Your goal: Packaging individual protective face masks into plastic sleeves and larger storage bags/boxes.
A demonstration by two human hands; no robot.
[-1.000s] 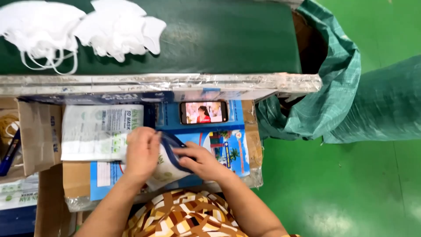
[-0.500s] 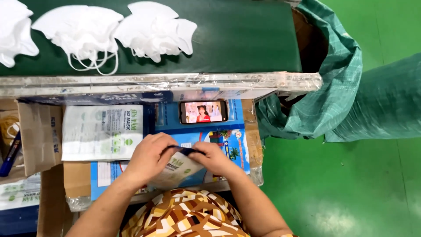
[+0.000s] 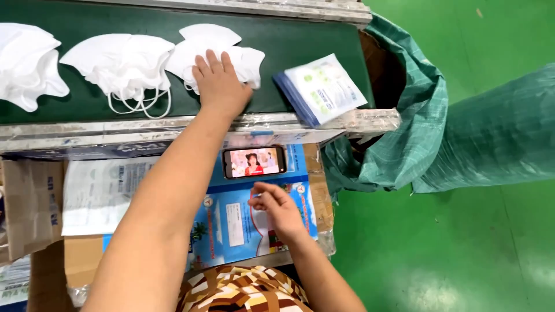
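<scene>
Leftmost white mask [image 3: 26,63] edge-cropped

Three piles of white fabric face masks [image 3: 124,69], one packed white-and-blue pouch [image 3: 322,88], one black phone [image 3: 254,162], two bare hands [image 3: 218,84].

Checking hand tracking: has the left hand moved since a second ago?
Yes. The left hand has gone up from the blue packet below the phone, past the belt's metal edge, onto a white mask on the green belt.
</scene>
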